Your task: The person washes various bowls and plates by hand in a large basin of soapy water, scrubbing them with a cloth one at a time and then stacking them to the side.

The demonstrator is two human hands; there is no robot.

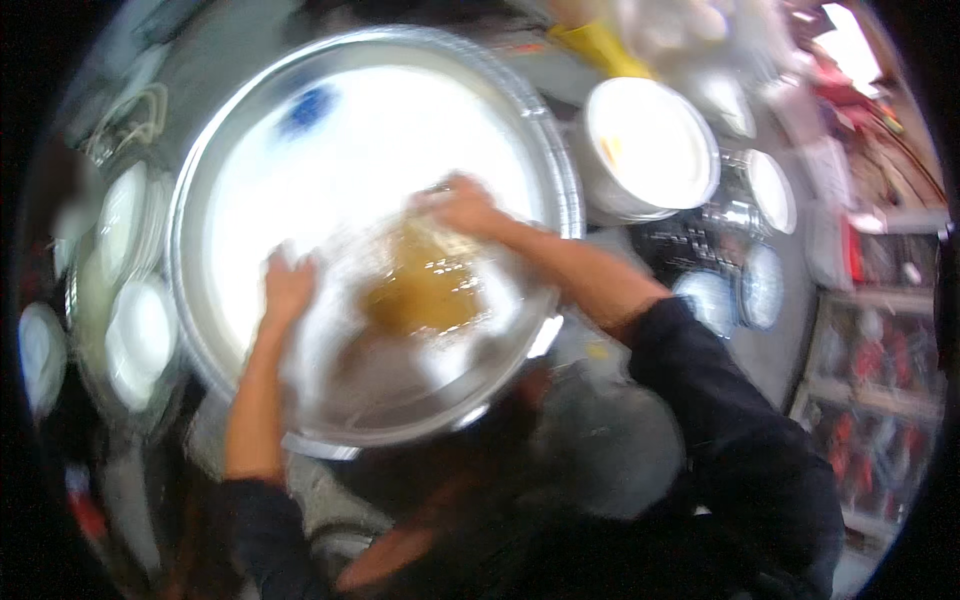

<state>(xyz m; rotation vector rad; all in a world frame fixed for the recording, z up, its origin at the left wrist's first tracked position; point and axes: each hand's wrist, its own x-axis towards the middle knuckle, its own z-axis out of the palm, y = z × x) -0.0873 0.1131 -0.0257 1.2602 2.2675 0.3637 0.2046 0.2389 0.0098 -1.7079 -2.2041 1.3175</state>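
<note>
A wide metal basin [566,180] stands before me, filled with white suds [367,142]. Brownish-yellow liquid [427,292] shows through a gap in the foam near my side. My left hand [289,289] reaches into the foam at the left, its fingertips blurred and partly covered. Over the far edge of the brownish-yellow patch is my right hand [461,210], fingers bent and touching the suds. Motion blur hides whether either hand holds something. A blurred blue object [309,111] rests in the foam near the far rim.
Right of the basin stands a white bucket-like container [652,142] with a pale top. Past it are a white bowl [771,191] and bluish translucent containers [705,300]. White dishes [141,341] sit at the left. A yellow-gloved hand [604,49] of another person appears beyond the bucket-like container.
</note>
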